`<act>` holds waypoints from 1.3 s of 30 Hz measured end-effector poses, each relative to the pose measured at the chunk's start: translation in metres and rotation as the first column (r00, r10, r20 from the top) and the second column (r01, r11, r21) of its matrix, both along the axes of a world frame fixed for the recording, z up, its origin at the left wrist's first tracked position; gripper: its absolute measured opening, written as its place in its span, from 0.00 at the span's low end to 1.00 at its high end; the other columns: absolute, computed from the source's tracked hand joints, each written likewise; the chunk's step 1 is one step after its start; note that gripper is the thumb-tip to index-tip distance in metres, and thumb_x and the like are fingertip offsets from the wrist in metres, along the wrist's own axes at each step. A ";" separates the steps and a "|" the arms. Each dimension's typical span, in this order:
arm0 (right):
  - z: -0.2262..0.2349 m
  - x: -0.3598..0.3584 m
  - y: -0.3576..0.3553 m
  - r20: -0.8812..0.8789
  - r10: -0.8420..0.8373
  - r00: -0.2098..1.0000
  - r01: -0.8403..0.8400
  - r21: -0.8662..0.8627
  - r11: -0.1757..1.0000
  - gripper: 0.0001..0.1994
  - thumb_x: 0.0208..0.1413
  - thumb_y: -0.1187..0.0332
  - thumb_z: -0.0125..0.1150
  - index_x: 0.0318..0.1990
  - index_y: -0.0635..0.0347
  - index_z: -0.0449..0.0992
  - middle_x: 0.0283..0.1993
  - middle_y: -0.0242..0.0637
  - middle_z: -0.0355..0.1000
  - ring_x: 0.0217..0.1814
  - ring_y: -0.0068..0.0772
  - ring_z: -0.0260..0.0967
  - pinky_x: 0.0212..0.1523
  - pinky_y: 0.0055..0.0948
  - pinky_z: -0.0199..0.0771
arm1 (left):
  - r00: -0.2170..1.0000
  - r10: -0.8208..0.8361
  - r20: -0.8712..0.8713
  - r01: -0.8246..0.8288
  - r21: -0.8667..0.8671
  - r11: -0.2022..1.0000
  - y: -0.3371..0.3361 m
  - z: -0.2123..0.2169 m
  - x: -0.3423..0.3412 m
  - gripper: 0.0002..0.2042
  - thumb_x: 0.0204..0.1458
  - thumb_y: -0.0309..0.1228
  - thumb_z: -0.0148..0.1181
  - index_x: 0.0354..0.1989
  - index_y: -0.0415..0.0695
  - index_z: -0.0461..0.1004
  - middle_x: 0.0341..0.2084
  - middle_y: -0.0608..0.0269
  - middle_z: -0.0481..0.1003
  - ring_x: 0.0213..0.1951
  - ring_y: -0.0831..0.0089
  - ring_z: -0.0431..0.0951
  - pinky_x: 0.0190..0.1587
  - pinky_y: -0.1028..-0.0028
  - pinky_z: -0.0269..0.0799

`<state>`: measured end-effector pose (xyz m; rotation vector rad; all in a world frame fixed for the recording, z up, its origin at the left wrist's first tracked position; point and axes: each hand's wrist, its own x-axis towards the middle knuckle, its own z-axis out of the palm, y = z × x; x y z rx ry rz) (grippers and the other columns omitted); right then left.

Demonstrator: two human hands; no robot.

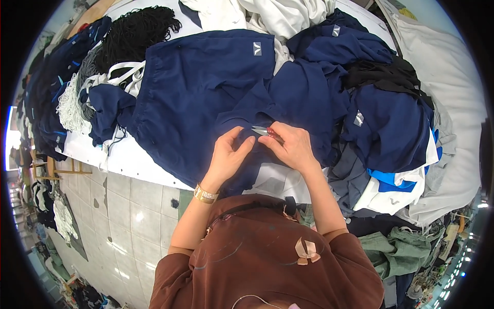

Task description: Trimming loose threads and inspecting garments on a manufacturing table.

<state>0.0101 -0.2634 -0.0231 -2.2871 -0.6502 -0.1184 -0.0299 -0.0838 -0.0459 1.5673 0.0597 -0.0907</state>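
Navy garment (206,98) pinched, right hand (290,147) gripping snips (263,131)

Both forearms are stretched forward, bent at the elbows; left hand (230,154) and right hand (290,146) are curled close together, fingertips nearly touching.

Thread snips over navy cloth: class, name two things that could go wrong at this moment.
1. The right hand holds small snips whose blades point at the left hand pinching the navy garment; a slip could nick a finger.
2. The cloth lies bunched under the blades, so they might cut fabric instead of a thread.
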 end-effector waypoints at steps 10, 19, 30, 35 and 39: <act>-0.008 -0.018 -0.035 -0.164 -0.223 0.961 0.260 0.258 0.930 0.13 0.53 0.61 0.61 0.28 0.61 0.69 0.18 0.33 0.65 0.17 0.24 0.61 0.20 0.22 0.61 | 0.998 0.021 0.061 -0.031 0.169 0.985 0.001 -0.007 0.001 0.09 0.51 0.29 0.59 0.38 0.39 0.74 0.25 0.70 0.74 0.27 0.86 0.68 0.31 0.82 0.65; -0.102 -0.171 -0.121 -0.393 -0.608 0.689 0.611 -0.136 0.780 0.12 0.56 0.60 0.55 0.39 0.61 0.69 0.24 0.41 0.70 0.25 0.41 0.69 0.28 0.33 0.68 | 0.995 0.076 -0.067 -0.061 0.206 0.977 0.027 -0.036 -0.002 0.08 0.53 0.28 0.57 0.38 0.37 0.72 0.25 0.74 0.69 0.29 0.86 0.65 0.33 0.85 0.61; -0.097 -0.158 -0.109 0.062 -0.643 0.763 0.632 -0.278 0.723 0.21 0.47 0.68 0.61 0.52 0.58 0.68 0.43 0.43 0.67 0.45 0.45 0.64 0.45 0.39 0.62 | 0.965 -0.009 -0.262 0.050 0.151 0.987 0.027 -0.027 -0.008 0.13 0.53 0.32 0.60 0.42 0.38 0.71 0.33 0.69 0.71 0.36 0.82 0.66 0.41 0.82 0.62; -0.056 -0.088 -0.072 0.329 -0.520 0.788 0.554 -0.014 0.832 0.17 0.46 0.68 0.63 0.45 0.58 0.71 0.39 0.42 0.68 0.43 0.46 0.66 0.42 0.36 0.64 | 0.977 -0.038 -0.208 0.085 0.225 0.971 0.029 -0.030 -0.008 0.14 0.55 0.36 0.58 0.43 0.38 0.72 0.34 0.67 0.71 0.38 0.80 0.67 0.43 0.81 0.62; -0.049 -0.040 -0.062 0.406 -0.505 0.761 0.591 -0.115 0.798 0.13 0.45 0.69 0.64 0.40 0.59 0.74 0.36 0.39 0.70 0.39 0.40 0.68 0.40 0.33 0.66 | 0.933 -0.045 -0.357 0.051 0.006 0.999 0.030 -0.036 -0.007 0.21 0.59 0.47 0.48 0.47 0.39 0.72 0.34 0.66 0.71 0.38 0.79 0.68 0.42 0.79 0.63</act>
